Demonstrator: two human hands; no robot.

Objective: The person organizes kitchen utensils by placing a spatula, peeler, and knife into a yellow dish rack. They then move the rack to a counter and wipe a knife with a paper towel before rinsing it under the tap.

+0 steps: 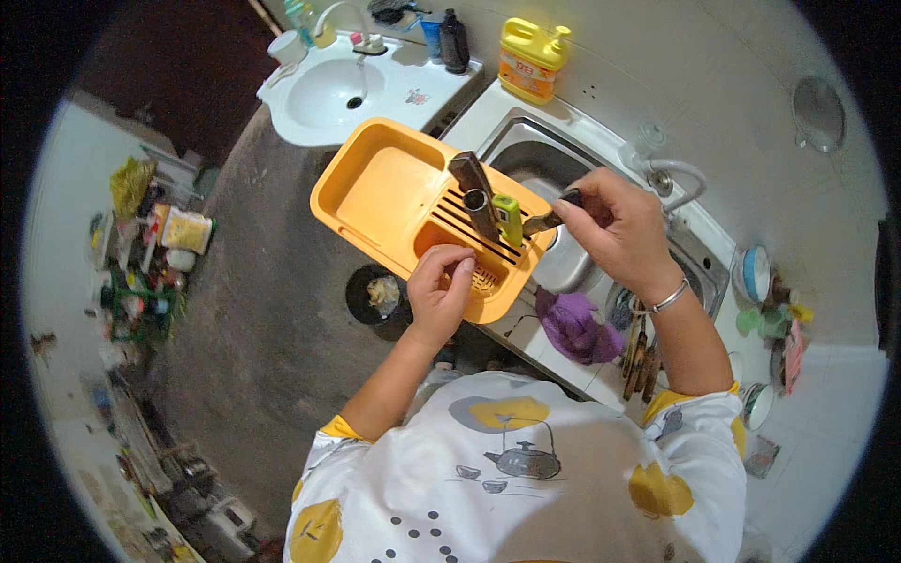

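An orange plastic kitchen rack [375, 169] spans the middle, with a deep tray at its left, a slotted section and a small basket with holes. My left hand [441, 289] is closed on the rack's near edge beside the basket, fingertips over the rim. Pinched between the fingers of my right hand [615, 220] is a dark handle with a short metal part, probably a small knife [542, 223]; my fingers partly hide it. Standing in the slots are a dark-handled knife [467, 172], a dark tubular handle [481, 212] and a yellow-green handle [508, 218].
A steel sink [563, 272] with a grey spout [693, 178] lies behind the rack. On the counter are a purple cloth [577, 328], several wooden-handled utensils [640, 366] and a yellow jug [533, 61]. A white washbasin [314, 89] stands far left; a black bin [361, 305] is below.
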